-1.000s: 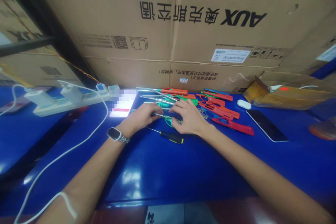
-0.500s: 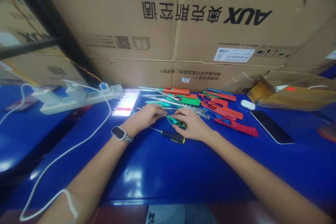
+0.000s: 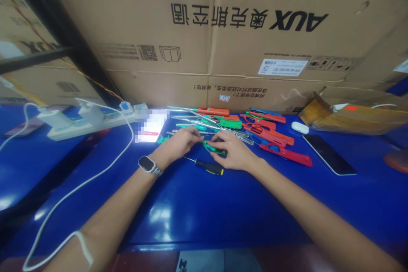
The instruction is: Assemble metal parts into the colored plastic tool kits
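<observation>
My right hand [image 3: 235,151] grips a green lighter handle [image 3: 211,148], the trigger-loop part of a long-nosed lighter, with thumb and fingers closed round it. At its front end, the fingers of my left hand [image 3: 179,146] are pinched together. Whatever lies between those left fingertips is too small to make out. A screwdriver [image 3: 208,167] with a black and yellow handle lies just below the hands. Behind them are an orange lighter [image 3: 213,111], a green lighter [image 3: 228,122] and several thin metal tubes [image 3: 204,117]. Red lighter casings [image 3: 287,155] lie to the right.
A lit phone [image 3: 152,125] is left of the tubes, near a white power strip [image 3: 92,121] and its white cable [image 3: 79,189]. A dark phone [image 3: 330,154], a white earbud case [image 3: 300,127] and an open carton [image 3: 350,119] stand right. A large cardboard box [image 3: 239,51] walls the back.
My left hand and wrist have shifted slightly to the right, and its fingertips bend down a little more at the green handle's front. The right hand keeps its hold.
</observation>
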Motion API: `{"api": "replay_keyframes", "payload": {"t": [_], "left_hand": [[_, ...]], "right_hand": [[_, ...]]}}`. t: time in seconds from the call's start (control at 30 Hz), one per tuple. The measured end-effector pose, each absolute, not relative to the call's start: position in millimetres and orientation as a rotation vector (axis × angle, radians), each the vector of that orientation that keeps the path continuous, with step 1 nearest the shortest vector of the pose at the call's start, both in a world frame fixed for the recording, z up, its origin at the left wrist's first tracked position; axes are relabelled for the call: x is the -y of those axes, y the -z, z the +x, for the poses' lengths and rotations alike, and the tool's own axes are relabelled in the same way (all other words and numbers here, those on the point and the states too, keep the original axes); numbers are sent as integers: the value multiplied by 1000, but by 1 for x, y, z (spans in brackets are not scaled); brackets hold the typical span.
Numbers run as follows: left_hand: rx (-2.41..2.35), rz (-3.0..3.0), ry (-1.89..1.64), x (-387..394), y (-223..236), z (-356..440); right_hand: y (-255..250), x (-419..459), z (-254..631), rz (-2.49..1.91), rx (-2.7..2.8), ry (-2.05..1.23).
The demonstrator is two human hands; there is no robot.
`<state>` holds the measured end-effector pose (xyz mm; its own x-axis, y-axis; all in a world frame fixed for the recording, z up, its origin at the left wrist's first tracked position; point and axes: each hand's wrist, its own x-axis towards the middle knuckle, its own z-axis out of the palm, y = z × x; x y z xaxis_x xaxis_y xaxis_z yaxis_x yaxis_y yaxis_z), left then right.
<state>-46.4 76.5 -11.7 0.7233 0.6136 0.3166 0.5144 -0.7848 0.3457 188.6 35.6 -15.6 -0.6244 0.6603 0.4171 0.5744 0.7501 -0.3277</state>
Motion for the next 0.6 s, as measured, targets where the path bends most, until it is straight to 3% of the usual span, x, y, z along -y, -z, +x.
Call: {"api": "replay_keyframes", "payload": {"t": [0.6], "left_hand": [[-866, 2727, -578, -70, 12, -40]], "right_hand": [[17, -38, 192, -919, 2422, -231]]}}
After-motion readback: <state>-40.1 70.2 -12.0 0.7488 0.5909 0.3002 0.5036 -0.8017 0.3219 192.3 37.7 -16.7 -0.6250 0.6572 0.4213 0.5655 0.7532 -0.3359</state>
